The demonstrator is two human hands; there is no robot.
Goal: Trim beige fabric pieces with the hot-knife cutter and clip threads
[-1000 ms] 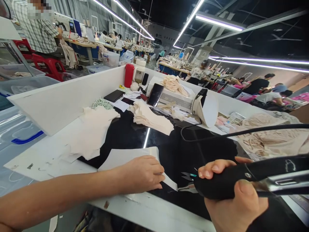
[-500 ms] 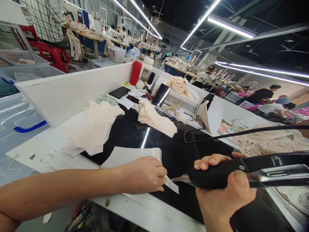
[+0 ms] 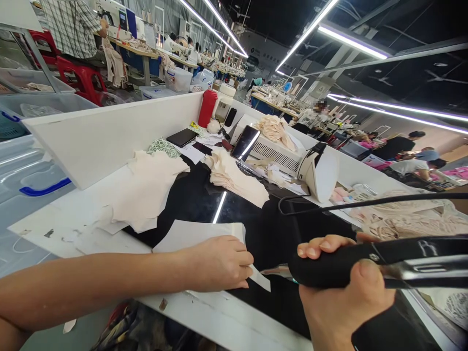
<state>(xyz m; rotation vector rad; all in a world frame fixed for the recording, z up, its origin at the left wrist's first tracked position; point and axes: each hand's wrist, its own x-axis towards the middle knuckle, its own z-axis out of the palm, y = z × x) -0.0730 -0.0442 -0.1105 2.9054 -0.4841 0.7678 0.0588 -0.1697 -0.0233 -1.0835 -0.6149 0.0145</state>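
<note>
My left hand (image 3: 223, 263) rests over a white cut piece (image 3: 193, 234) on the black table top. Its fingers are pressed together at the right edge, where a narrow strip (image 3: 260, 280) sticks out past them. In my right hand (image 3: 340, 302) is a black handheld tool (image 3: 329, 265) with silver trim and a slim metal tip. The tip points left and lies close to the strip, just right of my left fingertips. Whether it touches the strip I cannot tell. My left fingertips are partly hidden.
Beige fabric pieces are stacked at left (image 3: 146, 190) and centre (image 3: 237, 178). Behind stand a phone (image 3: 245, 142), a red bottle (image 3: 207, 108) and a white lamp (image 3: 318, 171). A black cable (image 3: 383, 201) crosses at right. Low white walls (image 3: 120, 131) border the table.
My right hand and the black tool have shifted slightly right and down. My left hand stays on the white piece, almost unmoved.
</note>
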